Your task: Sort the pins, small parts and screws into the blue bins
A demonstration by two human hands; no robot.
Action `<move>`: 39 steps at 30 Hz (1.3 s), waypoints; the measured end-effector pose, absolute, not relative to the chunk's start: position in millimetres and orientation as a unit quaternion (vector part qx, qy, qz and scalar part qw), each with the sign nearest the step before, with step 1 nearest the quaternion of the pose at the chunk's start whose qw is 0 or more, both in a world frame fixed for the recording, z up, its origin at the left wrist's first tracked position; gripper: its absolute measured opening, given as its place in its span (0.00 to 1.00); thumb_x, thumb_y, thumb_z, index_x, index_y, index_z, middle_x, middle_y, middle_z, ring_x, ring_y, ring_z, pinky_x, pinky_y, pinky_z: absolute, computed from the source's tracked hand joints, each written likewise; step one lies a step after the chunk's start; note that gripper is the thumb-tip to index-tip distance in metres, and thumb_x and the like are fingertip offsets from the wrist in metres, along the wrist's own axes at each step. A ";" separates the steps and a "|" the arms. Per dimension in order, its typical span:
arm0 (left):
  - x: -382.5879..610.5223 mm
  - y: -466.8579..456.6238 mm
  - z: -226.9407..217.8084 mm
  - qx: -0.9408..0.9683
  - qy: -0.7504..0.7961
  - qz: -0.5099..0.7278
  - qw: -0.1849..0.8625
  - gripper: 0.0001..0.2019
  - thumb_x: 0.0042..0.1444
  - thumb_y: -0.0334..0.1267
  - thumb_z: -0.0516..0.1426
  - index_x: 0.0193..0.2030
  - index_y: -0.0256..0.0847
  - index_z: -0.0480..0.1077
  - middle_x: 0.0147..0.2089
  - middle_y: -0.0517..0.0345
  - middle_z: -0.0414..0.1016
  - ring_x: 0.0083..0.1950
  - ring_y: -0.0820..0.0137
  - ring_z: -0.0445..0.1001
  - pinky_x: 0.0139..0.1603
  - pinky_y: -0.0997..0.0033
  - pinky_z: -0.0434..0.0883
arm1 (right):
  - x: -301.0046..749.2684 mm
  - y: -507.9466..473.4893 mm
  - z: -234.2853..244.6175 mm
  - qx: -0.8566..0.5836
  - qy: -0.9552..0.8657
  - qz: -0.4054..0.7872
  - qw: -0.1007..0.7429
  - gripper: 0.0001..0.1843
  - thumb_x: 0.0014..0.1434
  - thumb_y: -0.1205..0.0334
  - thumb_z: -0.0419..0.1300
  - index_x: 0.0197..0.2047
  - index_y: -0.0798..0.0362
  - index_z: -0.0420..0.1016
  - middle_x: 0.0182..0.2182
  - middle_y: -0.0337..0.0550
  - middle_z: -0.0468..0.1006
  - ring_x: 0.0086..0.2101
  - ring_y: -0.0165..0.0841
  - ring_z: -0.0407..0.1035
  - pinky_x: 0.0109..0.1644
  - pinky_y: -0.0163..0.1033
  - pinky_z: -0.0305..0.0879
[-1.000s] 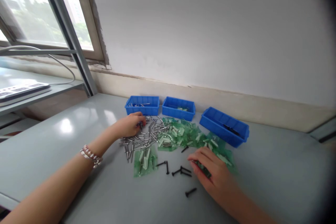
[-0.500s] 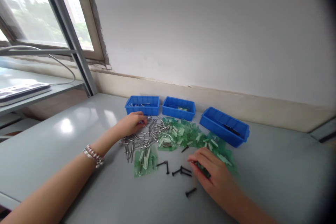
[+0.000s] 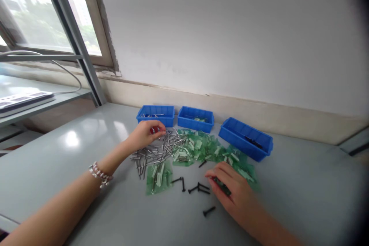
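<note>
We pinched silver pins [image 3: 159, 131] tight in our left hand [image 3: 144, 135] so none fell; our right hand [image 3: 232, 192] closed its fingers round black screws [image 3: 221, 185] on the desk [image 3: 86, 134].

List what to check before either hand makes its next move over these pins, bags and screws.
1. Left hand grip on silver metal pins: ok, a few seem pinched at the fingertips, above the pile.
2. Left blue plastic bin, just beyond that hand: ok, open, with room inside.
3. Right hand grip: cannot tell; a dark thing shows under its fingers, mostly covered.
4. Pile of silver pins kept apart from green plastic bags of white plugs: not ok, pins lie over the bags' edge.
5. Loose black screws on the grey table: ok, lying bare beside the right hand.
</note>
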State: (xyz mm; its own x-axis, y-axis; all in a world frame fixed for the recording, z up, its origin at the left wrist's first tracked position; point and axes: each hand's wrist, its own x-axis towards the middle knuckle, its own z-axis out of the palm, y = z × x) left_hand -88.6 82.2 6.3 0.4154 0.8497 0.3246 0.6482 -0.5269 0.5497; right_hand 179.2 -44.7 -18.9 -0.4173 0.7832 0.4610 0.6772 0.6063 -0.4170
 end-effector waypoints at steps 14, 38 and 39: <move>-19.4 3.3 -4.0 0.765 0.325 0.310 0.462 0.09 0.49 0.41 0.58 0.30 0.36 0.71 0.25 0.57 0.69 0.26 0.76 0.64 0.29 0.74 0.65 | 179.5 -45.0 -19.0 -0.441 -0.832 0.122 0.313 0.08 0.62 0.65 0.48 0.35 0.51 0.68 0.31 0.40 0.69 0.35 0.31 0.65 0.39 0.37 0.63; -17.7 3.2 -8.3 0.810 0.309 0.332 0.372 0.05 0.49 0.34 0.56 0.32 0.36 0.71 0.27 0.57 0.71 0.25 0.76 0.65 0.27 0.76 0.64 | 179.5 -45.8 -17.3 -0.426 -0.829 0.101 0.348 0.08 0.62 0.65 0.48 0.35 0.51 0.67 0.30 0.39 0.68 0.33 0.30 0.64 0.38 0.36 0.62; -17.5 3.4 -8.3 0.811 0.310 0.331 0.370 0.04 0.49 0.34 0.56 0.32 0.36 0.71 0.26 0.57 0.71 0.25 0.77 0.64 0.27 0.76 0.63 | 179.5 -45.7 -17.5 -0.425 -0.829 0.100 0.349 0.08 0.62 0.65 0.48 0.35 0.51 0.67 0.30 0.40 0.68 0.33 0.30 0.64 0.38 0.36 0.62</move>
